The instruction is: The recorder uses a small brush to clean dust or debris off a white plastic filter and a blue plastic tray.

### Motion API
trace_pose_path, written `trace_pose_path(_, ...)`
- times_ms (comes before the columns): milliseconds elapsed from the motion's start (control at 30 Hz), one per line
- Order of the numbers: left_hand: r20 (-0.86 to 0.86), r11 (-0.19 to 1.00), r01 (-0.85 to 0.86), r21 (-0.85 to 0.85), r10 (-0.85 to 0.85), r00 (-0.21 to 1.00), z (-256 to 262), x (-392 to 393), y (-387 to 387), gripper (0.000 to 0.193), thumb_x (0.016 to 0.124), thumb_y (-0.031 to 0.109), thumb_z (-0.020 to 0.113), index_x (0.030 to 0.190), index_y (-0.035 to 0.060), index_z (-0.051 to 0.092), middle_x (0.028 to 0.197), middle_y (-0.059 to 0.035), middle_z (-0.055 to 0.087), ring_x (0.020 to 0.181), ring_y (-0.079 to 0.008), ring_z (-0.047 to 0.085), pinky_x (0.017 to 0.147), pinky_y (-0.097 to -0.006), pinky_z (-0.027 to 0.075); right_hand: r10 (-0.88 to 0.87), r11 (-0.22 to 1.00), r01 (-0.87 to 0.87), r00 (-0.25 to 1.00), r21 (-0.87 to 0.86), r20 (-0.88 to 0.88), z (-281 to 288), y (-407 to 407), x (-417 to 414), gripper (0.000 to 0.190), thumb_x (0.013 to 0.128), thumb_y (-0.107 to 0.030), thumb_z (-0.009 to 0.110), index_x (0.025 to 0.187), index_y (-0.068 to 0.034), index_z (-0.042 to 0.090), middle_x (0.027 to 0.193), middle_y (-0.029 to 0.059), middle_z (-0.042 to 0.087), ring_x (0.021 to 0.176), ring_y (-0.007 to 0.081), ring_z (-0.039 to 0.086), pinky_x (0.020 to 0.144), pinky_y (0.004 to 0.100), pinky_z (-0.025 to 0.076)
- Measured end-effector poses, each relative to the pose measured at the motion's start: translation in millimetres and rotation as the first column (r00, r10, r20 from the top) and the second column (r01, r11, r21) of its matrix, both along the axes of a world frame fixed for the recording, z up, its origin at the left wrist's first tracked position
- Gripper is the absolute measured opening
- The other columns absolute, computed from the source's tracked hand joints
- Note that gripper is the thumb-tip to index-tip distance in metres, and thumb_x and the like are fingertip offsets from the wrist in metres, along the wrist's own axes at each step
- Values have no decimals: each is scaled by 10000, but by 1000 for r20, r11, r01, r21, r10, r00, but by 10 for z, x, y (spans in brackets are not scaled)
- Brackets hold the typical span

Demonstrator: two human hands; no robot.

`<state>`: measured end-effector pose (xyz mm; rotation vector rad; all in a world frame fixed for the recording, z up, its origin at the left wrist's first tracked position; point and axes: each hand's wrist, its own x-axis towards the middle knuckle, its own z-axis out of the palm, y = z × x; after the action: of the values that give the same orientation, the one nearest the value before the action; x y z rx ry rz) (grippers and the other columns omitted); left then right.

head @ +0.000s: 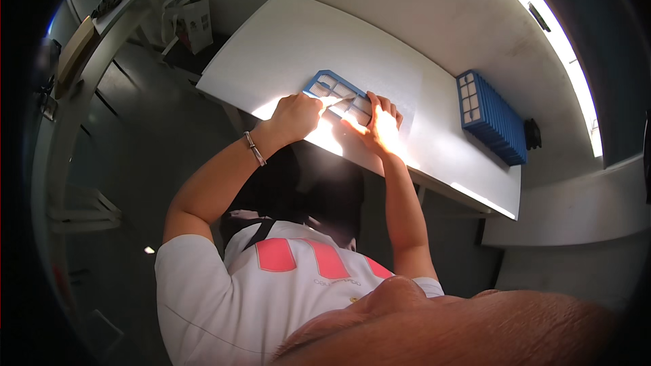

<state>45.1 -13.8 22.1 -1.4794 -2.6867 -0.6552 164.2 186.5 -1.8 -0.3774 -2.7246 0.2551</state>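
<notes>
A pleated air filter with a blue plastic frame (338,79) lies on the white table before me. My left hand (297,118), with a bracelet at the wrist, is closed around a thin pointed tool (346,98). Its tip reaches over the filter's white pleats, between the blue ribs; glare hides whether it touches them and what kind of tool it is. At the filter's right end my right hand (381,124) grips the frame, fingers over the far edge and thumb on the near side. Strong sunlight washes out part of both hands.
Toward the right end of the white table (285,35) stands a row of similar blue-framed filters (493,117), a black object (532,134) behind it. A white bag (193,23) rests beyond the table's left end. Farther left, a second table holds a cardboard box (76,56).
</notes>
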Motion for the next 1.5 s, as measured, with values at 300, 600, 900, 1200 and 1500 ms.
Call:
trace_pose_path(300,-99,998,30,48,-25,995,7,-112,82,135,868,132,597,885,63,712,708,-149,687,676,-307,705,620,-427,572,15,1000,-15,1000,-13,7,5,20,-13,913,721,-600,777,1401,-83,454,1332,114,527,1275,308,464,1089,484,306)
trace_pose_path(600,-229,999,39,35,-30,973,-235,-54,88,224,788,52,638,992,62,729,644,-145,656,599,-278,686,558,-377,558,15,1000,-15,1000,-21,6,17,-16,-23,910,683,-518,830,1384,-81,448,1308,118,523,1250,305,465,1090,466,301)
trace_pose_path(900,-278,998,-51,24,56,959,-260,-392,-51,458,846,63,626,1272,224,678,662,-114,662,577,-229,671,551,-330,553,4,1000,-4,999,-11,42,55,-31,-18,886,741,-573,776,1400,-77,450,1338,123,518,1269,310,468,1104,485,297)
trace_pose_path(1200,18,999,-46,27,45,999,-13,-73,-166,119,844,85,600,819,14,692,722,-183,680,688,-340,702,646,-428,576,17,1000,-15,998,-27,57,20,5,-7,922,700,-523,815,1403,-83,414,1338,118,492,1280,304,433,1111,475,286)
trace_pose_path(1500,190,983,-84,164,52,980,-311,180,-106,124,831,105,595,799,1,655,690,-231,659,660,-389,684,632,-482,572,-4,999,6,996,-34,86,59,-23,-24,943,694,-531,815,1414,-81,406,1352,127,483,1294,305,424,1112,471,287)
